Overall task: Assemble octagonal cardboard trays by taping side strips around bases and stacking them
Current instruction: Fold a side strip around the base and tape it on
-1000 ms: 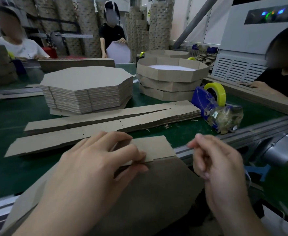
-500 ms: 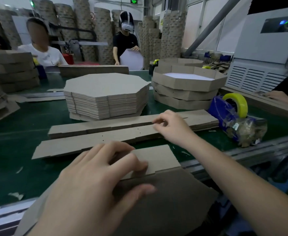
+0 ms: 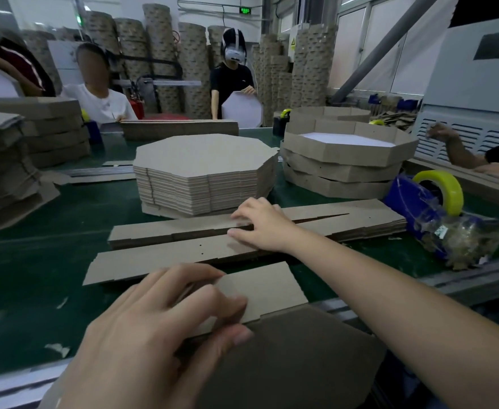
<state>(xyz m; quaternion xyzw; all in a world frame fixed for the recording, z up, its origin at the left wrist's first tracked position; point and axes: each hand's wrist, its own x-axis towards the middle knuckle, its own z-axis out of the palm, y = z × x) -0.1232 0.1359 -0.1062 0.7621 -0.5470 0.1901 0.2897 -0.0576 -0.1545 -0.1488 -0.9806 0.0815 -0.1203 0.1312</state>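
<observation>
While my left grip (image 3: 165,326) is clamped on a fitted strip (image 3: 266,287) over the octagonal base (image 3: 301,358) at the worktop's (image 3: 50,231) near edge, the side strips (image 3: 316,219) lie ahead, long axis crosswise; my right grip (image 3: 260,228), nearer, rests curled on them; pinching or not, I cannot tell.

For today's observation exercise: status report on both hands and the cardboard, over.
Left grip pinching near strip over base. Right grip pinching far strip. Tape dispenser off right, nothing blocking.

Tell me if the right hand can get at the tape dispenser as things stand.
Probably yes. The right hand grips the flat side strips, and only those low strips lie between it and the tape dispenser.
</observation>
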